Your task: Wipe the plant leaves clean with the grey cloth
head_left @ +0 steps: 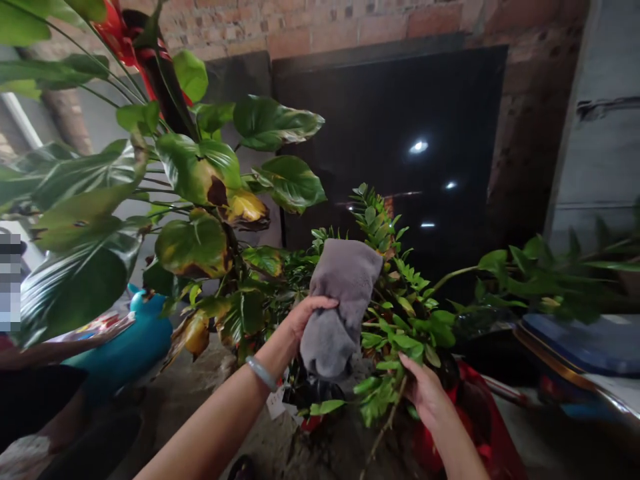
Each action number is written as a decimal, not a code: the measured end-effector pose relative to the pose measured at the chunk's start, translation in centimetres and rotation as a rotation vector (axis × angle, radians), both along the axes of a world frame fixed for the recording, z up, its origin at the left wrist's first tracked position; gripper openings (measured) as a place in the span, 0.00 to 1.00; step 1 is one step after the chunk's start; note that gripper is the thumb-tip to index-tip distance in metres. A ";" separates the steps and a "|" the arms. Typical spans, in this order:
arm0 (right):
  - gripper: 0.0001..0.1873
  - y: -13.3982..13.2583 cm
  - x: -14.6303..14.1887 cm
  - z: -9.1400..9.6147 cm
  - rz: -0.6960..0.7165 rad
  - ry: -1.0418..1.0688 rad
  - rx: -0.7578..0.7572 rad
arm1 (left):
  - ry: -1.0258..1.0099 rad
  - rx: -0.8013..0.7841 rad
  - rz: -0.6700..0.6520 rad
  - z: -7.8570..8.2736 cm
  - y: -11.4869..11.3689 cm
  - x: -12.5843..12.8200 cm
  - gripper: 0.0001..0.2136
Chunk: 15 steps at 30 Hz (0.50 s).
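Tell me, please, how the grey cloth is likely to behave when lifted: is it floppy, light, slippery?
The grey cloth would probably be floppy, since it folds and bulges around the left hand. It is likely light, as only that hand grips it. Its matte, fuzzy-looking surface suggests little slipping.

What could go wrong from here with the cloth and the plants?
1. The loose folds of the grey cloth in the left hand might snag on nearby leaves.
2. The right hand is in among the green leaves; a hard pull could tear one.
3. The yellowed leaf looks damaged and might drop if brushed.
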State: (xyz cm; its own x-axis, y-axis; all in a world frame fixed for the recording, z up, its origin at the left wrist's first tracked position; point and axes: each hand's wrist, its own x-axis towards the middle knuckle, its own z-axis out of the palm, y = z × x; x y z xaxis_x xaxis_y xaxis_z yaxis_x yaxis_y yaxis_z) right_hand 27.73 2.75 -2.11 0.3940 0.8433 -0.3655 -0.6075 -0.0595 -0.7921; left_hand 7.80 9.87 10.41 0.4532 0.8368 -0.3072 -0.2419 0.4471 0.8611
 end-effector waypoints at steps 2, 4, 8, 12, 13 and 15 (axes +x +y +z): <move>0.19 0.1 -0.2 -0.2 0.020 -0.052 -0.045 | 0.146 -0.038 0.002 -2.3 0.2 1.3 0.08; 0.18 0.1 -0.1 -0.3 0.015 -0.072 -0.061 | 0.291 -0.001 -0.032 -5.2 -0.7 1.8 0.08; 0.15 -0.2 0.6 -0.6 -0.013 -0.069 -0.014 | 0.382 0.063 -0.114 -7.0 -3.4 0.2 0.12; 0.14 -0.2 0.8 -0.7 -0.044 -0.044 0.043 | 0.131 0.160 -0.090 -2.6 -2.2 -0.4 0.15; 0.15 -0.1 0.6 -0.6 -0.046 -0.039 0.055 | 0.040 0.174 -0.075 -1.5 -1.3 0.1 0.17; 0.16 0.2 0.2 -0.5 -0.040 -0.025 0.083 | -0.078 0.181 -0.026 -0.5 0.2 1.4 0.19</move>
State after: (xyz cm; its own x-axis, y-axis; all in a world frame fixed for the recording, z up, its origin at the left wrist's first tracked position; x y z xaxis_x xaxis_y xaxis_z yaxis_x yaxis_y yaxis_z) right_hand 27.97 2.95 -2.56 0.4360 0.8537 -0.2847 -0.5883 0.0309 -0.8081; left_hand 9.25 10.08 9.87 0.4917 0.8631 -0.1155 -0.3017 0.2933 0.9072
